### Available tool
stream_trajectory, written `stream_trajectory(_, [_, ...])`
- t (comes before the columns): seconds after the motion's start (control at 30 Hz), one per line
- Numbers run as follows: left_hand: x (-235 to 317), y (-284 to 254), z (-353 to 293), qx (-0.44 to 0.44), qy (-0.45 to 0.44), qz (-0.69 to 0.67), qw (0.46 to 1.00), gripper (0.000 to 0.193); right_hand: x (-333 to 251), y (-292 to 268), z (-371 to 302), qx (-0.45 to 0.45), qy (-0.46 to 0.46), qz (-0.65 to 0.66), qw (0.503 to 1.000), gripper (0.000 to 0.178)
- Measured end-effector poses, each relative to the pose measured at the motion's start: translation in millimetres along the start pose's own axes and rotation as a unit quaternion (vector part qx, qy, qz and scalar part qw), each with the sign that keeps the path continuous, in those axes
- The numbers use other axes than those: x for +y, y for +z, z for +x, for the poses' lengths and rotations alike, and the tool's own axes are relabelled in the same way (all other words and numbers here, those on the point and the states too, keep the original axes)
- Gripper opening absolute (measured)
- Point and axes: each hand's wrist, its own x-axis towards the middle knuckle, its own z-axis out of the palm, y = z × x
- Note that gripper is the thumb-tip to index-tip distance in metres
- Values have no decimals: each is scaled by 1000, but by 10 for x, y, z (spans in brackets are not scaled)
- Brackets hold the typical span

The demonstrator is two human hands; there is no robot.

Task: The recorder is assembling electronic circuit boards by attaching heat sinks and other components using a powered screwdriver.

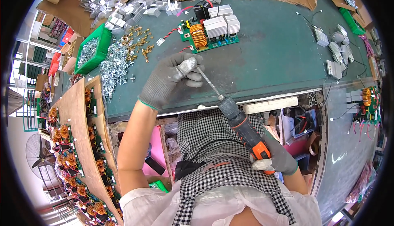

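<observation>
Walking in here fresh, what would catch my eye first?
Probably the orange-and-black power screwdriver right of centre, held in the grey-gloved right hand, its slim metal bit pointing at the grey-gloved left hand. Beyond them, on the dark green tabletop, a green circuit board bears a copper-orange wound coil. Silver finned metal heatsinks lie heaped at upper left.

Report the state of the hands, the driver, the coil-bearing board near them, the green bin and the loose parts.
Left hand: gloved, fingers curled near the bit; grip unclear
Right hand: gloved, wrapped around the driver
Driver: held; running or not, cannot tell
Circuit board: populated, white connector unplugged
Green bin: open, filled
Silver pieces: piled
Brass-coloured pieces: scattered
</observation>
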Motion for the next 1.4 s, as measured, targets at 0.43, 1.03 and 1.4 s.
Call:
stream_trajectory(0.43, [-71,112,223,43,-27,204,978,30,-89,84,81,47,-23,71,996,60])
stream_trajectory(1.03, [64,82,408,44,17,167,985,35,-22,35,41,57,-9,73,996,74])
stream_trajectory(1.4, [13,251,378,134,49,204,968,25,-110,92,56,112,-42,-66,991,88])
